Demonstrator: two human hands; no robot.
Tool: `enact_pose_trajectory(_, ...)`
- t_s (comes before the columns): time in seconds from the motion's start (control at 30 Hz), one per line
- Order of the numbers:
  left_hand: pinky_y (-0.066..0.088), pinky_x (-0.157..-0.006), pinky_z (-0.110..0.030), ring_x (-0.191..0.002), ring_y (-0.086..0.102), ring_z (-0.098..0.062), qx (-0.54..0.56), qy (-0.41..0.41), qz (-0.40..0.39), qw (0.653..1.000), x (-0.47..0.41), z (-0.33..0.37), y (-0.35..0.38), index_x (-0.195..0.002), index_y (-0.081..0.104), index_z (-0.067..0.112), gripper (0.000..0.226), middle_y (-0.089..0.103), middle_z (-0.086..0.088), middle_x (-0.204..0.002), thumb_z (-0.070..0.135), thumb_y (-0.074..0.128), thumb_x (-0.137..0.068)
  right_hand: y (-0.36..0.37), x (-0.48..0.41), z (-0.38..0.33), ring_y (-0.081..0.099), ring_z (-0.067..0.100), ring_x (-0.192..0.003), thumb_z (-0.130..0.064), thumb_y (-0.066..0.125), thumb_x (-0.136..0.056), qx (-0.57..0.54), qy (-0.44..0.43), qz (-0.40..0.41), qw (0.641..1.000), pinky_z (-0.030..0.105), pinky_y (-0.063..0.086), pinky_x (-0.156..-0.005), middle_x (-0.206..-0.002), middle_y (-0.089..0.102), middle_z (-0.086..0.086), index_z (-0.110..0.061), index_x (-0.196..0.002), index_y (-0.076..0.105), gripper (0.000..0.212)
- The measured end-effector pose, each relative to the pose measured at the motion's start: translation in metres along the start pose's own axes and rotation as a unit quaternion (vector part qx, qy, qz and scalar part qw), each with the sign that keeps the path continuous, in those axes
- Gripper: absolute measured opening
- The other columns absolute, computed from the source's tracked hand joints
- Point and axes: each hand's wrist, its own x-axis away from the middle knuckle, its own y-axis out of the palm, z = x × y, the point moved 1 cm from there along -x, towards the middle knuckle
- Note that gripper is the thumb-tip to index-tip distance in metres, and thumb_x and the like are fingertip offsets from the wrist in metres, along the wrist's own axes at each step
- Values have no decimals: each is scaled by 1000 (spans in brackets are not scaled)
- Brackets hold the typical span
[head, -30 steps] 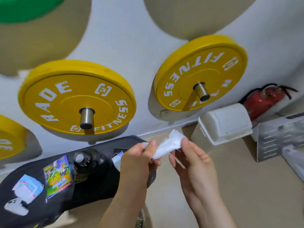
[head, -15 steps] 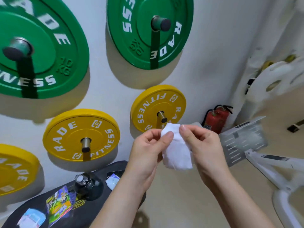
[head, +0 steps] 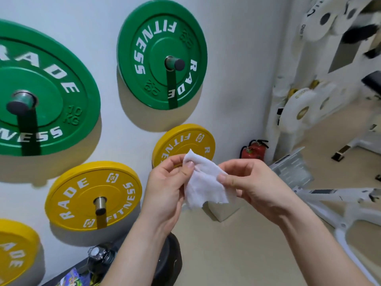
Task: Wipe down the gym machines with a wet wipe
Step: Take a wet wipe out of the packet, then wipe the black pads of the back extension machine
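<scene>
Much of the scene is cut off or hard to read. The big green plate (head: 41, 89) at the left runs off the frame edge, as does the yellow plate (head: 14, 250) in the bottom left corner. The small yellow plate (head: 185, 139) on the wall is partly covered by the wipe and the left hand. The white machine (head: 321, 104) on the right is blurred, and its parts cannot be made out clearly. At the bottom, a dark desk (head: 165, 263) is mostly hidden behind the left forearm; a bottle cap (head: 95, 252) and a colourful packet (head: 72, 277) on it show only in part. A red extinguisher (head: 254, 151) stands in the corner, small and soft in focus.

The wipe (head: 203, 182) is held in the air between both hands, in front of the wall. The left hand (head: 167, 182) pinches its upper left edge, thumb in front. The right hand (head: 253, 182) pinches its right edge, thumb pressed on the cloth. The lower part hangs loose and partly unfolded below the fingers (head: 188, 170).
</scene>
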Motion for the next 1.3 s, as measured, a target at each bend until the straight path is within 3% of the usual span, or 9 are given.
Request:
enact_pose_trajectory(0.13,57,-64,-31,-66,66,-19,21,5,-30,999,22,10,-16,-80,63,10,15,66,-10,-74,-1,65,-70,17,23,-5,51,15,-61,-12,72,-85,88,-31,67,993,28,36,-60,-68,62,4,-14,-78,66,9)
enact_pose_trajectory(0.37,56,-66,-31,-72,68,-24,-56,7,-78,995,60,13,-40,-83,70,17,21,73,-16,-85,3,65,-69,75,51,10,45,15,-66,-19,74,-74,-140,29,38,989,26,34,-61,-74,53,6,-25,-80,65,13)
enact_pose_trajectory(0.5,56,-67,-32,-74,70,-20,-108,59,-28,992,75,18,-49,-88,70,18,26,75,-9,-86,-5,70,-74,82,75,20,57,15,-69,1,74,-79,20,-82,167,982,28,45,-66,-77,62,3,-20,-95,69,28)
enact_pose_trajectory(0.63,55,-69,-33,-75,68,-20,-129,75,-20,989,81,19,-43,-83,72,19,23,74,-8,-85,1,74,-68,71,91,20,54,10,-73,-5,72,-78,360,-260,306,842,23,46,-70,-83,65,-1,-16,-110,69,34)
enact_pose_trajectory(0.7,53,-65,-33,-71,65,-20,-137,67,-29,988,84,14,-31,-79,73,21,17,73,-8,-81,9,72,-67,63,99,24,54,8,-74,-5,71,-79,408,-297,325,800,22,45,-70,-85,65,0,-11,-104,71,26)
enact_pose_trajectory(0.87,47,-69,-37,-70,60,-20,-133,-2,-57,990,79,-7,16,-72,69,20,4,66,-4,-72,20,67,-75,18,123,15,60,16,-69,-10,63,-91,37,-106,280,953,28,50,-68,-79,69,1,-13,-87,72,10)
enact_pose_trajectory(1.03,42,-65,-33,-69,53,-19,-129,-14,-97,987,83,-43,98,-73,61,15,18,59,-5,-70,24,67,-87,-41,147,10,55,19,-72,-29,50,-98,-315,43,200,927,31,47,-73,-84,60,8,-9,-98,64,24)
enact_pose_trajectory(1.17,44,-58,-30,-65,53,-17,-178,32,-114,977,96,-85,173,-77,57,16,16,58,-5,-70,22,66,-90,-103,175,15,67,20,-95,-51,72,-77,-56,1,185,981,32,51,-82,-110,70,9,-23,-113,61,47)
enact_pose_trajectory(1.3,43,-55,-27,-61,49,-12,-229,70,-118,964,102,-122,238,-78,56,21,16,54,0,-67,22,65,-91,-183,208,18,67,26,-93,-18,77,-68,6,-32,205,978,41,54,-85,-102,69,9,-34,-106,58,46)
